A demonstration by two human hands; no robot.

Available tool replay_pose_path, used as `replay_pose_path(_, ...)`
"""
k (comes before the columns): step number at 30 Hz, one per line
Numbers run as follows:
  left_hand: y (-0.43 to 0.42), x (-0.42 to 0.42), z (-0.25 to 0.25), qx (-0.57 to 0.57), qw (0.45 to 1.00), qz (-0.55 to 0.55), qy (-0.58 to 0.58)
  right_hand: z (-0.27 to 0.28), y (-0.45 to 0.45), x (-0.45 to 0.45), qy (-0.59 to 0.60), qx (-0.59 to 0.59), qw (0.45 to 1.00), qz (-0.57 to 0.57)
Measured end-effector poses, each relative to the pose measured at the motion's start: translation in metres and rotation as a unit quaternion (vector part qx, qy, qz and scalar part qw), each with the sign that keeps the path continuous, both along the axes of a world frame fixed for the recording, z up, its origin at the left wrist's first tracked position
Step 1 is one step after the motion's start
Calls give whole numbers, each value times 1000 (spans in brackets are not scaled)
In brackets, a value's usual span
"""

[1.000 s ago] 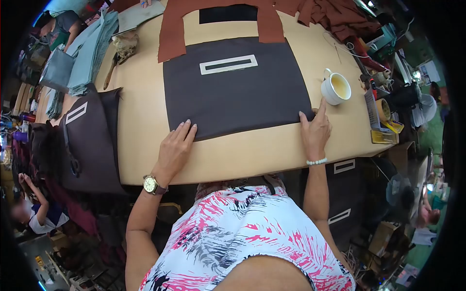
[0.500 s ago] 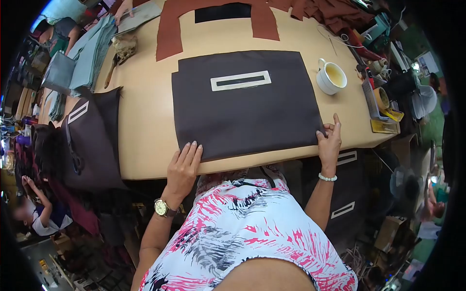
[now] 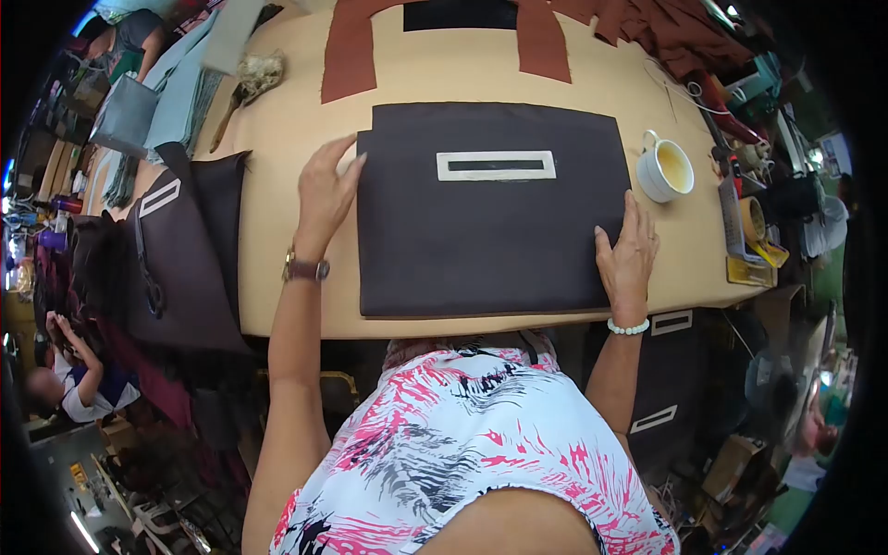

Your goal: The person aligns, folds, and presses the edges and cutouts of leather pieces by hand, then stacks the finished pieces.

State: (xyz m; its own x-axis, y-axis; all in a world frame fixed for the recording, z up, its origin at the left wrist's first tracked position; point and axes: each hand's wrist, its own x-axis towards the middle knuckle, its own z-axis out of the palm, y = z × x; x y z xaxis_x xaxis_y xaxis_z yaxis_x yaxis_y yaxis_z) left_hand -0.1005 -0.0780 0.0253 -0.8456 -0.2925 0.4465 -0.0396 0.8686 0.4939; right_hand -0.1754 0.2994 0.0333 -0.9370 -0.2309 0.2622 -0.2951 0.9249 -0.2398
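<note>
A dark brown fabric panel [image 3: 490, 240] lies flat in front of me, its front edge close to the table's edge. Near its far side is a cream rectangular frame [image 3: 496, 178] around a dark slot. My left hand [image 3: 326, 190], fingers extended, is at the panel's upper left edge, near the notched corner. My right hand [image 3: 630, 254] rests along the right edge with its fingers stretched and thumb spread over the fabric. Neither hand grips anything. A white cup [image 3: 661, 176] of yellowish liquid stands just beyond my right hand.
Rust-coloured fabric pieces [image 3: 546, 51] lie at the far side of the table [image 3: 287, 185]. A brush [image 3: 224, 116] lies far left. More dark fabric with scissors [image 3: 148, 282] hangs over the left edge. A basket [image 3: 735, 217] stands right. Other people are at the left.
My left hand has moved from the panel's front left corner up to its far left side. The panel is squarer to the table edge. My right hand has opened flatter along the right edge.
</note>
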Motion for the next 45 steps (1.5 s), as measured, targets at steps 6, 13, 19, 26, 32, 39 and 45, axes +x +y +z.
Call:
replay_pose_path(6,-14,-53,-6,3,993,-31,-110,-9,-3,-4,6,-45,999,19)
replay_pose_path(13,-9,-61,6,-21,983,-56,-171,-38,-3,3,57,-67,996,-20)
replay_pose_path(19,0,-59,17,116,980,-149,-66,9,-45,-34,110,-74,982,135)
replay_pose_path(26,3,-40,40,393,903,-157,-69,11,-116,-117,24,-70,937,340)
replay_pose_path(32,-14,-64,1,369,925,-80,-49,17,-70,-152,-118,33,959,256)
replay_pose_path(39,-3,-97,-21,205,978,-23,-35,-4,-32,-173,-77,-10,980,182)
replay_pose_path(45,-4,-109,-24,87,996,-10,-15,-10,-34,-181,-46,-54,983,170)
